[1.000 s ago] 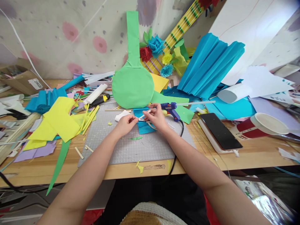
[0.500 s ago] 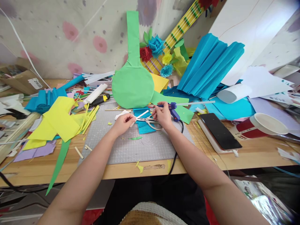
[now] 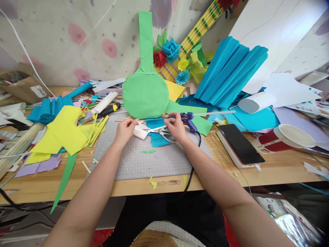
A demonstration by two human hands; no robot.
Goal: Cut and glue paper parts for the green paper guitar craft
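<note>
Over the grey cutting mat (image 3: 138, 164), my left hand (image 3: 125, 130) pinches a small piece of white paper (image 3: 140, 132). My right hand (image 3: 177, 127) has its fingers pinched at the end of a thin white strip (image 3: 156, 129), which reaches left toward that paper. Beneath the strip and the right fingers lie the scissors (image 3: 167, 138), on a blue crepe paper piece (image 3: 158, 140). Just behind my right hand rests a blue glue gun (image 3: 189, 120). A large green round shape with a long neck (image 3: 146, 94) stands behind both hands.
Yellow paper (image 3: 68, 130) and yellow strips lie to the left. A phone (image 3: 240, 142) and a paper cup (image 3: 282, 139) sit at the right. Pleated blue paper (image 3: 228, 75) and a yellow guitar-like piece with paper flowers (image 3: 177, 65) stand behind. A black cable (image 3: 190, 178) crosses the front edge.
My left hand has let go of the white strip, moved slightly left and back, and taken hold of the white paper. My right hand now has the strip at its fingertips.
</note>
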